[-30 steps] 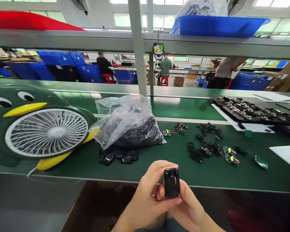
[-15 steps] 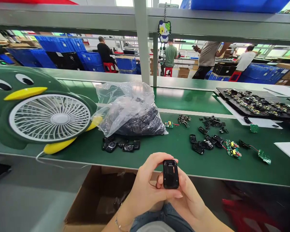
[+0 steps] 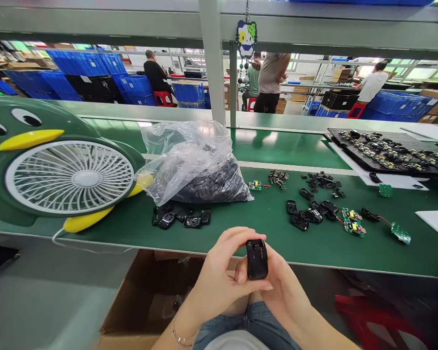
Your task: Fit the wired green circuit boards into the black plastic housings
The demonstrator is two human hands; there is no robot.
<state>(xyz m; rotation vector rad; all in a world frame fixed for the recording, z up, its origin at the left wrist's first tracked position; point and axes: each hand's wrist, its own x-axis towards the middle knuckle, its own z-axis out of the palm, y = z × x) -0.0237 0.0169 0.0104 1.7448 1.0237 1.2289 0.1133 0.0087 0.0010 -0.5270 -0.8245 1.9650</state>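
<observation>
A glossy black plastic charger housing (image 3: 257, 262), with narrow slots in its upper face, is held upright just in front of the bench edge. My left hand (image 3: 222, 267) pinches it between thumb and forefinger at the bottom and top. Closed against its right side and back is my right hand (image 3: 282, 282); some of its fingers are hidden behind the piece. Beyond my hands on the bench lie loose black casing parts (image 3: 168, 219) on the left, and more black casings (image 3: 310, 214) beside green circuit boards (image 3: 352, 222) on the right.
A clear plastic bag of black parts (image 3: 204, 180) sits mid-bench, right of a green penguin-shaped fan (image 3: 87, 179). Small metal pins (image 3: 278, 179) lie behind. A black tray of circuit boards (image 3: 394, 150) stands at right. An open cardboard box (image 3: 131, 301) is below the edge.
The charger housing is tilted slightly differently in my hands, showing its slots more clearly. My view has shifted a little. In the background, a standing person has moved left.
</observation>
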